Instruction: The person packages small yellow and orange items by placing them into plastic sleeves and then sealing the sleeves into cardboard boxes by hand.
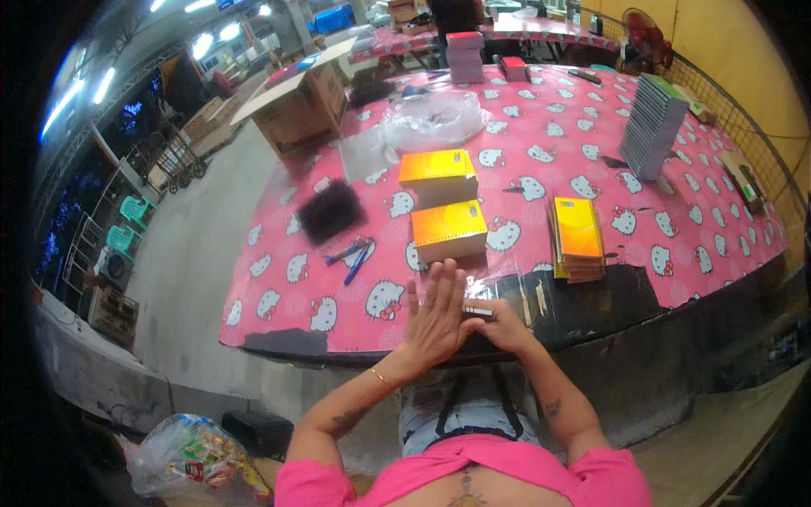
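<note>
Here the person stands at the near edge of a long table [279, 291] covered in a pink cartoon-cat cloth, both hands meeting over a small dark, flat object [478, 310] with a pale edge, at the worn black strip of the table front. The left hand [437, 313] lies flat with fingers straight and spread a little, palm pressing down beside and partly over the object; it holds nothing closed in its grip. The right hand [500, 325] is curled, its fingers pinching the object's right end; what the thing is exactly cannot be told, as it is small and partly covered. Just beyond the hands sit two stacks of orange-yellow notebooks [449, 230], one behind the other [438, 176], and a third, fanned pile of spiral notebooks [578, 237] lies to the right. Blue pens [353, 252] and a black bundle of spiral bindings [332, 211] rest to the left. The step in hand looks like flattening or squaring the small item against the table. Any next move would seem to call for a steady pinch from the right hand while the left palm lifts clear without dragging it.
</note>
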### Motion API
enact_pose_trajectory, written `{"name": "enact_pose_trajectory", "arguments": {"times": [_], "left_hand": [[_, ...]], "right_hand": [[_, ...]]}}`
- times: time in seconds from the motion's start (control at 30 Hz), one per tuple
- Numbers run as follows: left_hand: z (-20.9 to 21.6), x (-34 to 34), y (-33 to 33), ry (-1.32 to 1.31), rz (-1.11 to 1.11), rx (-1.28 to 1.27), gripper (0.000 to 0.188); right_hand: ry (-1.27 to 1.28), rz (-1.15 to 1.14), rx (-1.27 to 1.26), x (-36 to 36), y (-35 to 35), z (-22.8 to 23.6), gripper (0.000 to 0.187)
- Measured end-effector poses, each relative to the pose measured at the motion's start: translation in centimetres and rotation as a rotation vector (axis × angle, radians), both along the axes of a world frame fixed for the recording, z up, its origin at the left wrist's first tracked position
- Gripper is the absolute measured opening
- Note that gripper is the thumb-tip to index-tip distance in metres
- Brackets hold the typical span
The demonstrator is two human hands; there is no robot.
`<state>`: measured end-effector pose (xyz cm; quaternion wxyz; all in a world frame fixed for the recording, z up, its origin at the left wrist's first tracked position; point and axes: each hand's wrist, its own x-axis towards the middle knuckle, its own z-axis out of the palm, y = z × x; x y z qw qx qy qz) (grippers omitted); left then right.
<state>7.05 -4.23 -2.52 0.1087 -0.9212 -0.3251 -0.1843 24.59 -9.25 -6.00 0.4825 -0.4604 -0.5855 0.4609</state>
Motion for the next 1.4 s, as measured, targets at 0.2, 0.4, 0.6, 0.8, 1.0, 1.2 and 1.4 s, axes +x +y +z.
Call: {"name": "enact_pose_trajectory", "arguments": {"times": [0.2,0.4,0.6,0.8,1.0,1.2,1.4], "left_hand": [[-3.8,-1.2,-2.0,-0.008,-0.178,0.028,0.089],[-4.7,-1.8,-3.4,-0.13,-0.321,-0.044,0.079],[2.2,-0.5,-0.8,-0.292,-0.223,-0.244,0.052],[1.9,-0.7,-0.3,-0.334,-0.266,-0.23,0.017],[1.5,-0.3,-0.5,-0.377,-0.246,-0.212,0.009],[1.7,-0.1,-0.3,-0.356,-0.235,-0.222,0.009],[2.2,0.0,-1.0,-0.328,-0.245,-0.254,0.013]], "right_hand": [[-0.021,0.004,0.037,0.0,0.1,-1.0,0.038],[-0.056,0.006,-0.056,0.0,0.1,-1.1,0.043],[-0.073,-0.005,0.006,0.1,0.0,0.0,0.039],[-0.153,-0.082,0.062,2.4,-2.1,4.0,0.033],[-0.232,-0.054,0.025,3.9,-2.5,5.9,0.022],[-0.292,-0.033,0.08,4.4,-1.7,5.8,0.015],[-0.402,-0.198,0.297,2.2,-1.4,5.5,0.016]]}}
